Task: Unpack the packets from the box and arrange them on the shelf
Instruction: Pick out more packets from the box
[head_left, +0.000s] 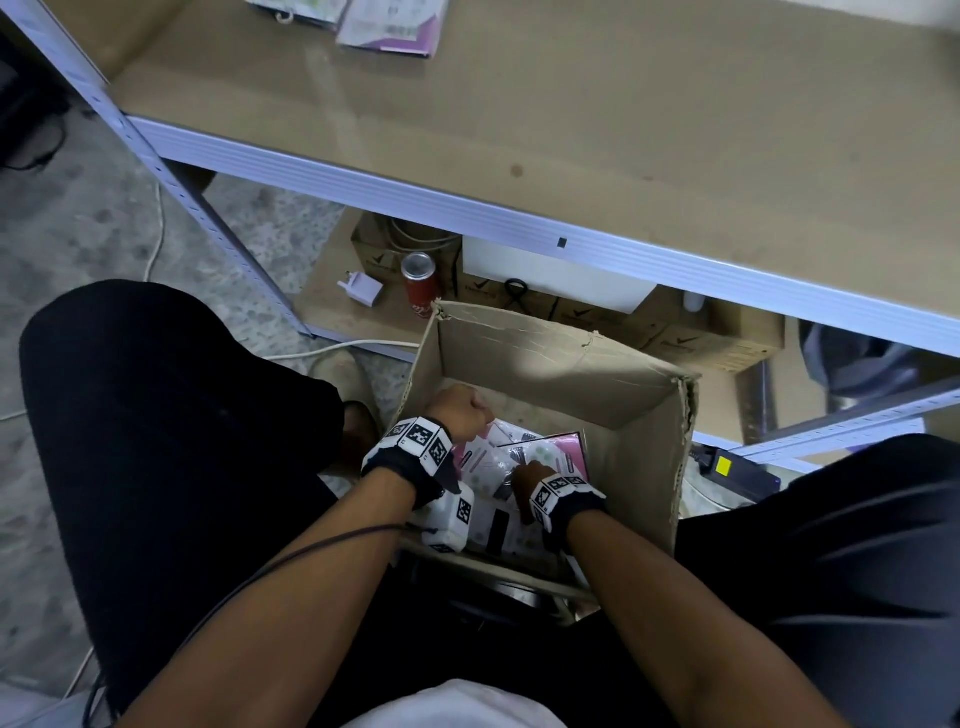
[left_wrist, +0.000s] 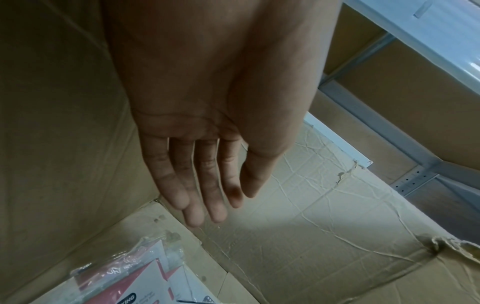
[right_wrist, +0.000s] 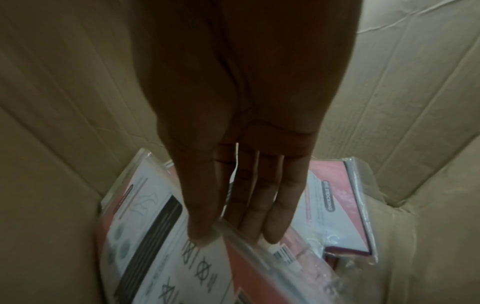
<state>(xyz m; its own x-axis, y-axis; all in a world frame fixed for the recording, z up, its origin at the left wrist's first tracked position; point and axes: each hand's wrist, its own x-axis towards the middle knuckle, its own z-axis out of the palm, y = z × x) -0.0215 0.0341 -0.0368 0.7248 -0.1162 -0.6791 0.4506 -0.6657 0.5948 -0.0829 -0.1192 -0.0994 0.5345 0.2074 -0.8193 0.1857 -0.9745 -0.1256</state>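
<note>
My right hand (right_wrist: 241, 185) pinches a packet (right_wrist: 182, 257) at the pile's six o'clock edge inside the box (head_left: 545, 364), ready to lift; left hand (left_wrist: 207, 144) hangs flat, empty, toward twelve o'clock.

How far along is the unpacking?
Early. Two packets already lie on the shelf. The right hand pinches a packet inside the box; the left hand hangs open, holding nothing. Several packets remain in the box.
</note>
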